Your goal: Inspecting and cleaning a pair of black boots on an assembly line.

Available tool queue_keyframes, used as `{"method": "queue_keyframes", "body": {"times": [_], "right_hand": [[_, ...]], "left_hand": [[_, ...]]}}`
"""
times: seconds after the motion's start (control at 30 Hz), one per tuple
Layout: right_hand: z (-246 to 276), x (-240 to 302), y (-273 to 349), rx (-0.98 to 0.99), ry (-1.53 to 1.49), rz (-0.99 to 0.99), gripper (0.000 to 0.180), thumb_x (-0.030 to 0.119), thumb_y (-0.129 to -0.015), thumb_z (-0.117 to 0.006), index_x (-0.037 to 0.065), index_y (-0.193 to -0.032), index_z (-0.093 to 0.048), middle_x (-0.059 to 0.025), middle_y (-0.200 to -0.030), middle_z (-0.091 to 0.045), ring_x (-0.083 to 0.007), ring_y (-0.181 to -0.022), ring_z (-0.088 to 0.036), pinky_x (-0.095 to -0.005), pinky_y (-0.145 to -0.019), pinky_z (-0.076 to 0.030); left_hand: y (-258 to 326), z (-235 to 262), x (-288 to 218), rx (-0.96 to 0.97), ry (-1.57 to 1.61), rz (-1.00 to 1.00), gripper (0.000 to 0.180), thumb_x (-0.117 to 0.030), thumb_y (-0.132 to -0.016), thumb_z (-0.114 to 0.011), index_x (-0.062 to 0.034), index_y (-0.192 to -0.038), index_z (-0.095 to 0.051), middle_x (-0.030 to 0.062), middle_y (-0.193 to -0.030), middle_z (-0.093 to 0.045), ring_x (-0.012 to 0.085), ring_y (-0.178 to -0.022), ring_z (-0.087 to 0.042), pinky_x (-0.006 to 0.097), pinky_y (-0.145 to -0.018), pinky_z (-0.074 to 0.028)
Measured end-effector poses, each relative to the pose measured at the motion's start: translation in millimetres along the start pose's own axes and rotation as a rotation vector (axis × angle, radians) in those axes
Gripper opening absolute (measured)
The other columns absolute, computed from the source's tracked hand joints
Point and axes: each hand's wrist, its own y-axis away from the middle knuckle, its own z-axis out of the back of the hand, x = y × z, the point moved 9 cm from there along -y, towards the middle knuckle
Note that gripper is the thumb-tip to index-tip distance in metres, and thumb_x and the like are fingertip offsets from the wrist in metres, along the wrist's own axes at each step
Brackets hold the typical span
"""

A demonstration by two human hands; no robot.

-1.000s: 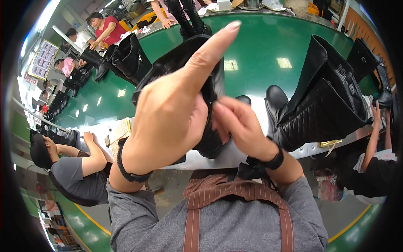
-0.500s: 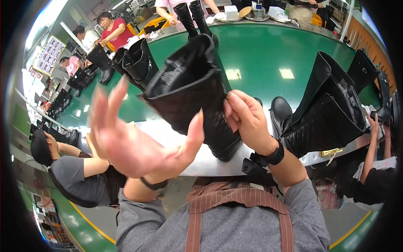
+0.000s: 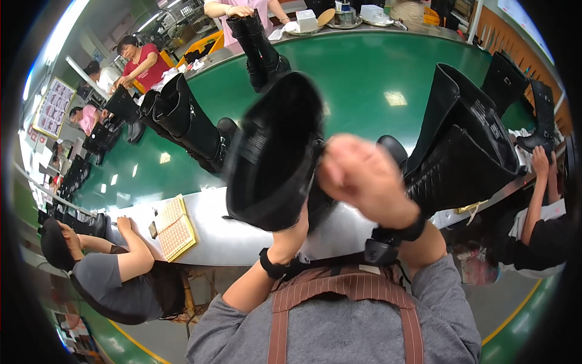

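A tall black boot (image 3: 273,158) is tilted toward me, its wide shaft opening facing up and its dark lining showing. My left hand (image 3: 292,233) is wrapped against the near side of the shaft, with most fingers hidden behind it. At the right edge of the shaft, my right hand (image 3: 364,176) is curled closed and blurred by motion; whatever its fingertips pinch cannot be made out. Another tall black boot (image 3: 464,145), with a quilted back and open top, stands just right of my right hand.
Black buckled boots (image 3: 188,121) stand left on the green table (image 3: 364,73). A yellow-edged sheet of stickers (image 3: 176,227) lies on the metal edge (image 3: 212,242). A seated co-worker (image 3: 115,267) is at left, another person's arm (image 3: 536,188) at right. Someone across holds black boots (image 3: 257,51).
My left hand has gone from spread in front of the boot to its near side. The boot opening has tipped toward me. My right hand has shifted slightly and turned, fingers curled.
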Motion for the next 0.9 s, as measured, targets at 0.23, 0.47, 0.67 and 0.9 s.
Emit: {"method": "queue_keyframes", "body": {"times": [0.23, 0.47, 0.67, 0.9], "right_hand": [[0, 11, -5, 0.073, 0.081, -0.012, 0.037, 0.029, -0.105, -0.044, 0.001, -0.087, -0.059, 0.0006, -0.066, -0.049, -0.0068, -0.055, -0.043, -0.0201, -0.055, -0.036], [20, -16, 7, -0.093, 0.244, -0.024, 0.021, 0.019, -0.1, -0.055, 0.001, -0.097, -0.063, -0.0009, -0.087, -0.064, -0.0046, -0.059, -0.048, -0.02, -0.055, -0.04], [-36, 111, 93, 0.413, -0.011, 0.888, 0.015, -0.002, -0.081, -0.068, 0.007, -0.094, -0.068, -0.0052, -0.087, -0.067, -0.019, -0.061, -0.061, -0.026, -0.056, -0.044], [-71, 122, 116, 0.598, -0.067, 0.769, 0.03, 0.002, -0.086, -0.07, 0.02, -0.111, -0.07, 0.0059, -0.125, -0.065, -0.0133, -0.06, -0.057, -0.0267, -0.061, -0.038]], "left_hand": [[-3, 7, 25, 0.035, 0.17, 0.212, 0.028, -0.003, -0.09, -0.067, 0.0014, -0.117, -0.063, 0.0087, -0.113, -0.067, 0.0181, -0.105, -0.061, 0.031, -0.095, -0.045], [2, 8, 25, 0.01, 0.171, 0.284, 0.019, -0.004, -0.09, -0.068, 0.0036, -0.108, -0.067, 0.01, -0.105, -0.07, 0.0199, -0.096, -0.065, 0.031, -0.089, -0.047], [13, 2, 24, 0.023, 0.224, 0.297, 0.026, -0.003, -0.091, -0.064, 0.0037, -0.116, -0.063, 0.0124, -0.115, -0.067, 0.0224, -0.107, -0.062, 0.032, -0.098, -0.044], [24, -5, 22, 0.024, 0.087, 0.317, 0.029, -0.011, -0.096, -0.06, 0.0043, -0.121, -0.061, 0.0149, -0.123, -0.065, 0.0271, -0.115, -0.06, 0.035, -0.101, -0.041]]}}
